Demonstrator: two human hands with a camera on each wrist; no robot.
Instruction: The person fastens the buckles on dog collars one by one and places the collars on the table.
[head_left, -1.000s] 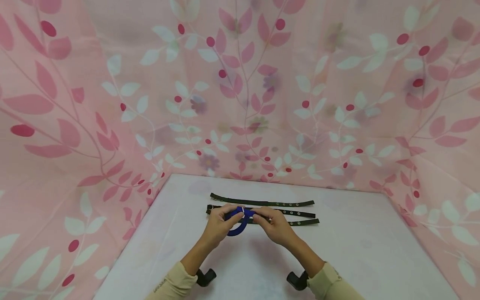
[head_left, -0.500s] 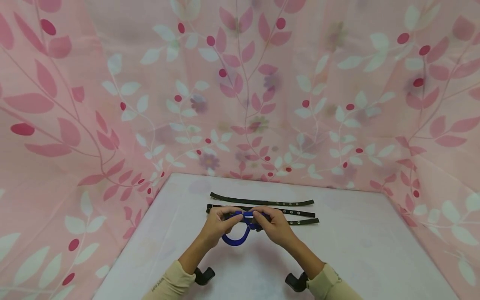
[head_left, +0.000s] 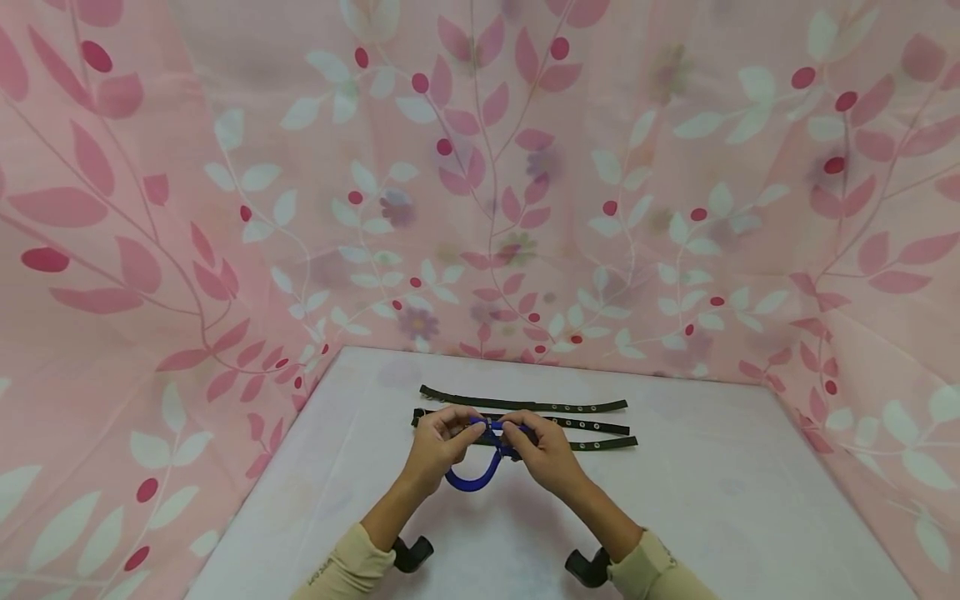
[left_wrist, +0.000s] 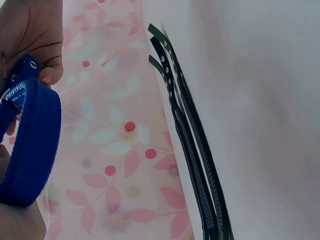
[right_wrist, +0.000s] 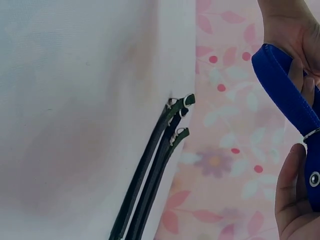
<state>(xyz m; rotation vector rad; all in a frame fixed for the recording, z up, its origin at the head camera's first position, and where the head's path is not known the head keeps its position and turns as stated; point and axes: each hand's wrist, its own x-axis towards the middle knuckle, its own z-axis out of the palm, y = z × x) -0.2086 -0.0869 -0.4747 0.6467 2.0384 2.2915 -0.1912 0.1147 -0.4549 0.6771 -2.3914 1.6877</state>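
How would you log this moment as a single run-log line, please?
left hand: holds looped blue strap | right hand: holds same strap | three dark straps: lying on white table

A white table [head_left: 720, 500] bears three dark straps, laid side by side toward its back edge [head_left: 555, 366]: a far one [head_left: 517, 403], a middle one [head_left: 611, 428] and a near one [head_left: 611, 445]. Eyelets [head_left: 581, 409] dot their right ends; metal rings [right_wrist: 188, 99] show at the left ends. The middle and near straps are partly hidden.
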